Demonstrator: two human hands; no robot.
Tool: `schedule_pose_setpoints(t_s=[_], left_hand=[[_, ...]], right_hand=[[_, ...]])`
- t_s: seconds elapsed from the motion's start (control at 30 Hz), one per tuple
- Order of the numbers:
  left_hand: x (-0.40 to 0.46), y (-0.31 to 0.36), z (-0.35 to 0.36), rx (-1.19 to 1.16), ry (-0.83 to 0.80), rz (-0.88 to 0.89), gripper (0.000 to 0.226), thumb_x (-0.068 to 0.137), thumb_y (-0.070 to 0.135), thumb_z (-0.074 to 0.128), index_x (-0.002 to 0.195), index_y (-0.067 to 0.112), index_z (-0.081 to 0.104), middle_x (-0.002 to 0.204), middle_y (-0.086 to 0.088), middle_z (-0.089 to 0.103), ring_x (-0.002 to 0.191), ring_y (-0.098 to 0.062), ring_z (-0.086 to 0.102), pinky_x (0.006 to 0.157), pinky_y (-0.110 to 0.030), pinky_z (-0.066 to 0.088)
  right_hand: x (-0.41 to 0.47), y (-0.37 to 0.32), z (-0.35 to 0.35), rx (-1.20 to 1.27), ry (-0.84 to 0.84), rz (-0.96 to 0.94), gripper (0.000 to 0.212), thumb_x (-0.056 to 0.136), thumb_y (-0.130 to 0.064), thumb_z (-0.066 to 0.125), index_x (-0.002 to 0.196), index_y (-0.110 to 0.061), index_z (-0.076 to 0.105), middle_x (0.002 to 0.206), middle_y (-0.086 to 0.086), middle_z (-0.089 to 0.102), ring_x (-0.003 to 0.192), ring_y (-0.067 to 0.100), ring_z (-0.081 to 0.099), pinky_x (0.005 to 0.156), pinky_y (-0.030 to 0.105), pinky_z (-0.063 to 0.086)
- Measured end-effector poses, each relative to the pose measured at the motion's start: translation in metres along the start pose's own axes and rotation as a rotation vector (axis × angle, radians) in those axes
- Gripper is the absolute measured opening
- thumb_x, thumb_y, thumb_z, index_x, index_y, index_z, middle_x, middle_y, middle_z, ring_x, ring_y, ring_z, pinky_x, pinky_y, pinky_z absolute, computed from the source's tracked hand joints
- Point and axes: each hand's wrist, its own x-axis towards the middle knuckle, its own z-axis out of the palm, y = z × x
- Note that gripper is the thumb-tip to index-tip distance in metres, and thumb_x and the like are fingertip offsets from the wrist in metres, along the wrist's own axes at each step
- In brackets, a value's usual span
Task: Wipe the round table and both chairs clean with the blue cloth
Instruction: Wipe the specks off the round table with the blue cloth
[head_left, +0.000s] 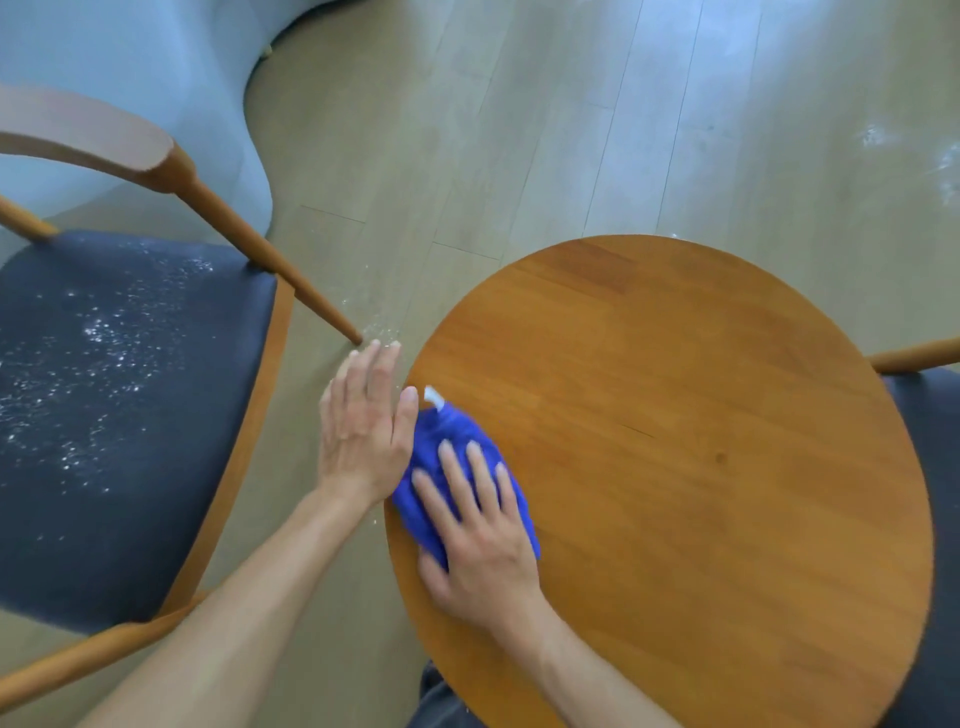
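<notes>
The round wooden table (675, 415) fills the right half of the view. A crumpled blue cloth (441, 441) with a white tag lies at the table's left edge. My right hand (478, 530) presses flat on the cloth, fingers spread. My left hand (363, 421) is held flat just off the table's left rim, beside the cloth, with its thumb at the cloth's edge. One wooden chair (130, 415) with a dark seat stands at the left, its seat sprinkled with white crumbs. The second chair (930, 467) shows only partly behind the table at the right edge.
White crumbs lie on the wood floor (379, 330) by the left chair's leg and further off at the upper right (878, 137). A pale curved piece of furniture (156, 78) stands at the upper left.
</notes>
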Motion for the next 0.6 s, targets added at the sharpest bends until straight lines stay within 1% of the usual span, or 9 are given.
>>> schedule_pose_setpoints(t_s=[0.1, 0.17, 0.2, 0.23, 0.27, 0.33, 0.4, 0.47, 0.6], left_hand=[[0.003, 0.004, 0.009, 0.091, -0.113, 0.027, 0.056, 0.097, 0.041, 0.030, 0.149, 0.021, 0.030, 0.158, -0.006, 0.023, 0.146, -0.026, 0.014, 0.117, -0.046, 0.015], [0.001, 0.009, 0.020, 0.173, -0.196, 0.084, 0.055, 0.099, 0.039, 0.034, 0.151, 0.024, 0.024, 0.161, -0.004, 0.013, 0.148, -0.024, 0.005, 0.119, -0.044, 0.008], [-0.001, 0.012, 0.026, 0.216, -0.238, 0.120, 0.056, 0.099, 0.040, 0.034, 0.152, 0.026, 0.021, 0.161, -0.003, 0.008, 0.149, -0.023, 0.000, 0.120, -0.042, 0.005], [-0.003, 0.015, 0.032, 0.255, -0.278, 0.154, 0.057, 0.099, 0.041, 0.033, 0.152, 0.028, 0.018, 0.162, -0.002, 0.003, 0.149, -0.022, -0.004, 0.120, -0.041, 0.002], [-0.005, 0.017, 0.038, 0.288, -0.316, 0.181, 0.057, 0.099, 0.042, 0.032, 0.152, 0.029, 0.016, 0.162, -0.001, 0.000, 0.149, -0.022, -0.007, 0.120, -0.040, 0.000], [-0.009, 0.020, 0.047, 0.337, -0.369, 0.203, 0.058, 0.099, 0.042, 0.032, 0.153, 0.030, 0.013, 0.162, -0.001, -0.006, 0.148, -0.022, -0.010, 0.120, -0.040, -0.003], [-0.011, 0.020, 0.052, 0.362, -0.381, 0.198, 0.060, 0.099, 0.042, 0.033, 0.153, 0.030, 0.010, 0.162, -0.002, -0.010, 0.148, -0.022, -0.012, 0.120, -0.040, -0.004], [-0.012, 0.019, 0.054, 0.352, -0.380, 0.187, 0.060, 0.099, 0.041, 0.033, 0.153, 0.030, 0.008, 0.161, -0.001, -0.012, 0.148, -0.021, -0.015, 0.120, -0.039, -0.006], [-0.012, 0.021, 0.054, 0.315, -0.386, 0.169, 0.060, 0.099, 0.039, 0.033, 0.153, 0.029, 0.008, 0.161, 0.000, -0.013, 0.147, -0.020, -0.017, 0.118, -0.039, -0.009]], right_hand=[[-0.087, 0.009, -0.012, -0.109, -0.062, -0.226, 0.063, 0.077, -0.037, 0.057, 0.139, -0.028, 0.049, 0.150, 0.008, 0.040, 0.142, 0.035, 0.029, 0.107, 0.054, 0.036], [-0.117, 0.008, -0.026, -0.111, 0.011, 0.020, 0.050, 0.081, -0.049, 0.025, 0.123, -0.053, 0.051, 0.117, -0.011, 0.067, 0.125, 0.018, 0.053, 0.093, 0.041, 0.046], [-0.133, 0.024, -0.033, -0.077, -0.021, 0.108, 0.062, 0.069, -0.048, 0.004, 0.109, -0.063, 0.049, 0.095, -0.020, 0.071, 0.112, 0.005, 0.060, 0.087, 0.035, 0.046], [-0.148, 0.037, -0.044, 0.019, -0.041, 0.145, 0.071, 0.065, -0.044, -0.003, 0.112, -0.066, 0.046, 0.092, -0.021, 0.070, 0.110, 0.001, 0.060, 0.087, 0.033, 0.044], [-0.168, 0.053, -0.062, 0.005, -0.222, 0.170, 0.068, 0.074, -0.047, -0.002, 0.125, -0.061, 0.040, 0.114, -0.016, 0.066, 0.121, 0.007, 0.055, 0.093, 0.035, 0.041], [-0.201, 0.092, -0.081, -0.188, -0.150, 0.035, 0.048, 0.097, -0.040, 0.023, 0.137, -0.026, 0.043, 0.152, 0.005, 0.035, 0.140, 0.031, 0.033, 0.104, 0.044, 0.034], [-0.227, 0.130, -0.081, -0.122, -0.060, 0.334, 0.050, 0.087, -0.037, 0.045, 0.125, -0.006, 0.057, 0.151, 0.020, 0.032, 0.135, 0.045, 0.035, 0.104, 0.053, 0.036], [-0.208, 0.123, -0.072, -0.024, 0.056, 0.731, 0.061, 0.078, -0.036, 0.051, 0.123, 0.004, 0.058, 0.142, 0.030, 0.041, 0.127, 0.051, 0.041, 0.101, 0.057, 0.038], [-0.113, 0.063, -0.045, 0.007, 0.276, 1.250, 0.071, 0.079, -0.036, 0.058, 0.140, -0.003, 0.043, 0.148, 0.028, 0.034, 0.133, 0.051, 0.033, 0.102, 0.059, 0.034]])
